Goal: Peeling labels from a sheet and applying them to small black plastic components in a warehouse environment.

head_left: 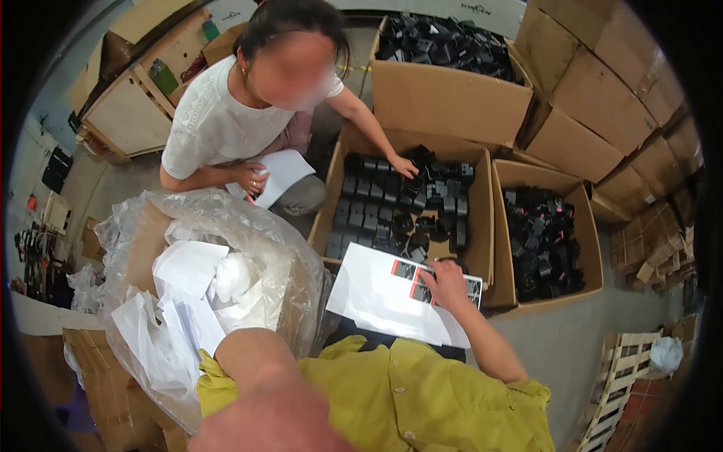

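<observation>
White sheets (369,297) carrying rows of red-and-black labels lie across my lap. My right hand (449,286) is closed at their far right part, fingers bent over the labels. My left hand (275,418) is raised close to the camera at the lower edge, large and blurred, so its fingers cannot be made out. Just beyond the sheets, an open cardboard box (422,69) stands at the back, and a nearer box (484,226) holds black plastic parts (369,200), many in rows. Across from me, a person reaches one hand (404,166) into the nearer box.
At left, a plastic-lined box (143,248) holds crumpled white paper (184,271). Another box (595,260) of loose black parts stands at right. Stacked cartons (602,98) rise behind it, and a wooden pallet (621,384) leans at lower right. The person holds white paper (282,175).
</observation>
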`<action>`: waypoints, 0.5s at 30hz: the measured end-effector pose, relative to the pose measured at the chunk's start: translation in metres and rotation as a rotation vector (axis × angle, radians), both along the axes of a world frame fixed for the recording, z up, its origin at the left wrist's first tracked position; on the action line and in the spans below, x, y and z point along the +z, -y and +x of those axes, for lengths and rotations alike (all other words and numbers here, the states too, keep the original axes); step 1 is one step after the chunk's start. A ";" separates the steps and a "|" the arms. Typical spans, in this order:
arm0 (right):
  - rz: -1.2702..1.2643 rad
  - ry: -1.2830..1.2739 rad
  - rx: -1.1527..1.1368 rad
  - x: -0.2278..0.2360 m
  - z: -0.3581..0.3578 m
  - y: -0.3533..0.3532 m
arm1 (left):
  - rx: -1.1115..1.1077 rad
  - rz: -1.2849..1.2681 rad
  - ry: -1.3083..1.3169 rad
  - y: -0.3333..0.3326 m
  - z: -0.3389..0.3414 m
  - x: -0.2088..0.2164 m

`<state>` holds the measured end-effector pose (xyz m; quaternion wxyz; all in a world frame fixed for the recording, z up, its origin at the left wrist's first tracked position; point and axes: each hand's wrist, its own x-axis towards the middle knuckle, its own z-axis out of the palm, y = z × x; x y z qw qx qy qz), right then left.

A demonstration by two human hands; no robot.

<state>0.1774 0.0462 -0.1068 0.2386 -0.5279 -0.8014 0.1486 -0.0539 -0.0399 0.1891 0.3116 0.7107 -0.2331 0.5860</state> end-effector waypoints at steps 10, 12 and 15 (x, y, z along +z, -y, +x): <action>-0.525 -0.322 0.093 -0.003 -0.005 -0.016 | 0.649 -0.849 -0.690 -0.030 -0.015 -0.138; -0.612 -0.425 0.064 -0.005 -0.008 -0.017 | 0.725 -1.176 -0.780 -0.035 -0.018 -0.150; -0.507 -0.342 0.020 0.004 -0.012 -0.016 | 0.873 -1.249 -0.778 -0.052 -0.030 -0.190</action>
